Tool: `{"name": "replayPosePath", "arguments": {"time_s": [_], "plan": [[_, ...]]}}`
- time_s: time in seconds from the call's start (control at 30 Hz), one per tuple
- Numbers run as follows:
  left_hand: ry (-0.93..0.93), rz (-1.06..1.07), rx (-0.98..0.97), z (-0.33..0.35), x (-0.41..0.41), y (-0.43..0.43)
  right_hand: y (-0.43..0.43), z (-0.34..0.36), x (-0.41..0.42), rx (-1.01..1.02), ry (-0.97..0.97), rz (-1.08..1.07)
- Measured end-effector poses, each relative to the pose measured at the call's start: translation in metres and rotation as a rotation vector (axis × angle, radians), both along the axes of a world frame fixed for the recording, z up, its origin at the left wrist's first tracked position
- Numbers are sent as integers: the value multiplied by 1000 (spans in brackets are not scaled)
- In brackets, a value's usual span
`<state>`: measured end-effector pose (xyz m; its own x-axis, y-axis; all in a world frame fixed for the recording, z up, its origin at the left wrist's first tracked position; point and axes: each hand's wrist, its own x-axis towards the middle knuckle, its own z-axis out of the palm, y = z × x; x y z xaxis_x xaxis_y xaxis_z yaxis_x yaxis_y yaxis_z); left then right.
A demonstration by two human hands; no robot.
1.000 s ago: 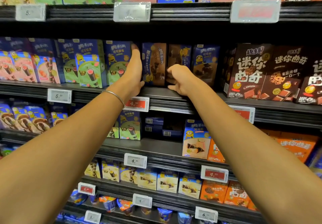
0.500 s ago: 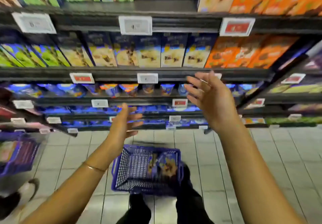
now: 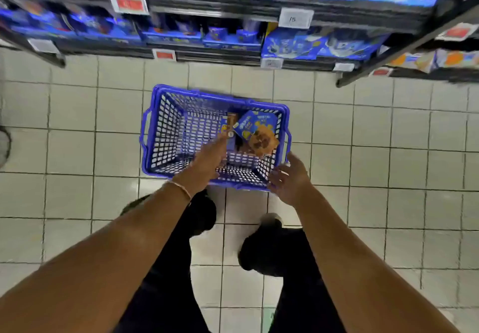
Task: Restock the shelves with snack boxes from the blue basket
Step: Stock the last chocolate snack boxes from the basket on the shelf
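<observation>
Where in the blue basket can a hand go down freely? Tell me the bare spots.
Free: the left half of the blue basket, bare mesh between its left wall and the snack boxes. Crowded: the right half, where boxes pile against the right wall. The left hand reaches over the near rim; the right hand is by the near right corner.

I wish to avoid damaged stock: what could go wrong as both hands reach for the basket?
1. The boxes lie tilted in a loose pile; the open left hand may dent a corner or take a poor hold.
2. The basket stands on the floor just before the legs; a step might kick it.
</observation>
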<state>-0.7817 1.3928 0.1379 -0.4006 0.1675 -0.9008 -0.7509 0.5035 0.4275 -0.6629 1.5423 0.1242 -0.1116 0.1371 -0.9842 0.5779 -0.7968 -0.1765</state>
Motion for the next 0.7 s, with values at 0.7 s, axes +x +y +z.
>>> {"name": "replayPosePath", "arguments": {"time_s": [0.7], "plan": [[53, 98, 470, -301, 7, 92, 16, -233, -23, 901, 374, -1]]}}
